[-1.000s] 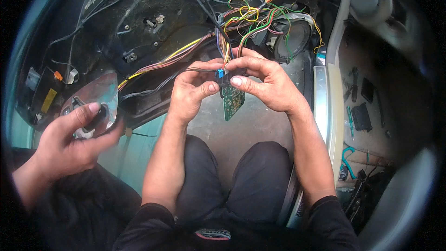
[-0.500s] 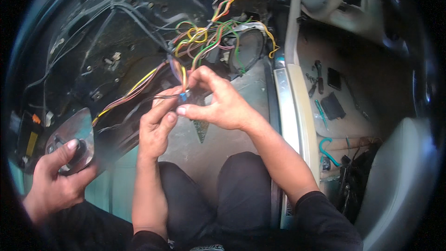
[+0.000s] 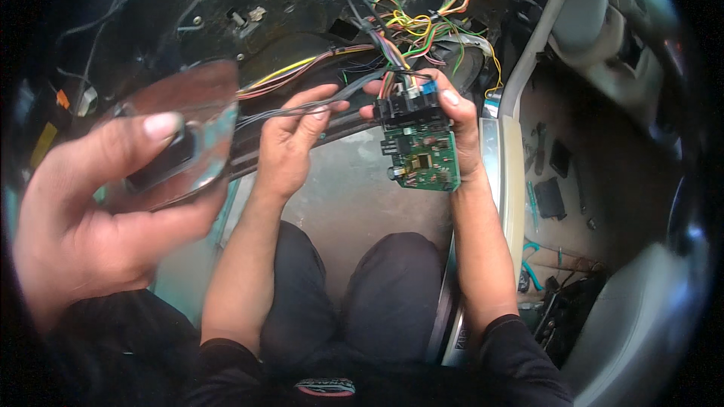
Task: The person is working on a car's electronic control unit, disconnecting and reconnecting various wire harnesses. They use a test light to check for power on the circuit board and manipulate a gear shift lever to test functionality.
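Observation:
My right hand point(image 3: 466, 139) grips a green circuit board point(image 3: 424, 169) by its side, the component face turned up. Black connectors point(image 3: 407, 111) sit along the board's top edge, and a blue plug point(image 3: 428, 87) shows beside the fingers. Coloured wires run from these plugs up to the door. My left hand point(image 3: 288, 152) pinches a bundle of dark wires point(image 3: 264, 113) between thumb and fingertips, left of the board and apart from it. Those wires lead left toward a worn, reddish-brown panel piece point(image 3: 215, 98) with a black part on it, held by another person's hand point(image 3: 98, 218).
A dark door shell point(image 3: 294, 7) with a tangle of coloured wires point(image 3: 415, 26) spans the far side. At right are a pale door sill point(image 3: 513, 181), a car floor with tools, a black flat piece point(image 3: 550, 200), teal-handled pliers point(image 3: 534, 275) and a grey seat point(image 3: 633, 324).
My hands have moved apart; the left now pinches dark wires. The board has turned from edge-on to face up in my right hand. The other person's panel piece has come closer, and the view has shifted.

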Demonstrator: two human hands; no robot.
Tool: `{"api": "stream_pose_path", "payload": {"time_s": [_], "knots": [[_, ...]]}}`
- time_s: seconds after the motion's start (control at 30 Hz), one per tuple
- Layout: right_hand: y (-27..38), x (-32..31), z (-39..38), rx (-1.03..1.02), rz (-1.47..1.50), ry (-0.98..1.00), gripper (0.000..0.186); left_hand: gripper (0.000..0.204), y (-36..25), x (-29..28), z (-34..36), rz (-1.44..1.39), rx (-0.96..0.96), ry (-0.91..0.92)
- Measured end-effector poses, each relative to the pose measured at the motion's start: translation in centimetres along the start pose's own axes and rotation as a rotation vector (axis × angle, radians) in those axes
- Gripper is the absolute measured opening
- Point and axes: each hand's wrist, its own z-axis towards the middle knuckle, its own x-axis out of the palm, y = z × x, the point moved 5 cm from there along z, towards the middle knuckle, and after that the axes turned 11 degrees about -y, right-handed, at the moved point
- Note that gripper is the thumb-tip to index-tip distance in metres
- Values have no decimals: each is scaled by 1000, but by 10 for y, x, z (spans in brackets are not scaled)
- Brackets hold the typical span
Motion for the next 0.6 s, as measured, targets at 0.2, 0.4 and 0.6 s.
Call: {"api": "stream_pose_path", "payload": {"time_s": [0.2, 0.4, 0.6], "knots": [[-1, -1, 0, 87, 120, 50, 59, 40, -1, 16, -11, 111, 164, 10], [-1, -4, 1, 155, 241, 165, 69, 43, -22, 23, -16, 286, 364, -3], [-4, 0, 3, 186, 268, 154, 83, 45, -25, 27, -19, 272, 356, -36]]}}
